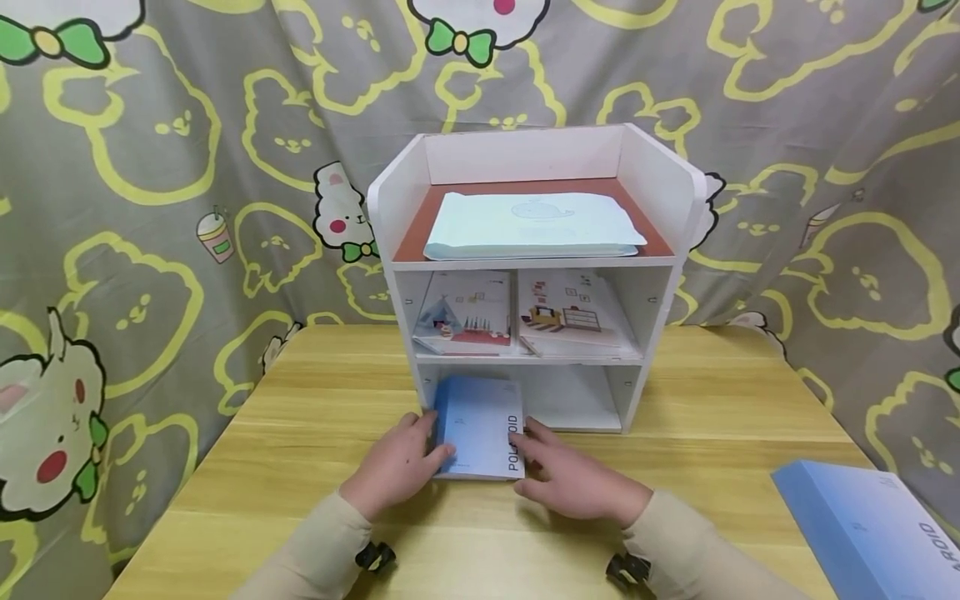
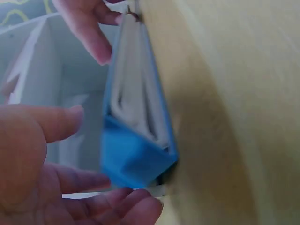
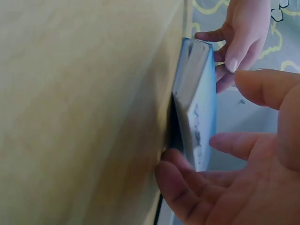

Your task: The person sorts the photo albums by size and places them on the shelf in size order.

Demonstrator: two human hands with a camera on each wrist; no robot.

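A blue-and-white album (image 1: 480,425) with "POLAROID" along its right edge lies partly inside the lower left of a white shelf unit (image 1: 630,392), its near end sticking out over the table. My left hand (image 1: 397,461) is at its blue spine (image 2: 136,157), fingers fairly straight against that side, thumb held off. At the opposite edge is my right hand (image 1: 573,475). Its fingers (image 3: 234,142) reach the cover and edge, while the thumb stays apart. The pages (image 2: 133,84) show between the covers in the left wrist view.
A second blue album (image 1: 877,525) lies at the table's right edge. Two illustrated books (image 1: 476,308) (image 1: 573,308) occupy the middle shelf. On the top shelf rests a pale blue packet (image 1: 536,225) with a whale print. A patterned curtain (image 1: 292,167) hangs behind.
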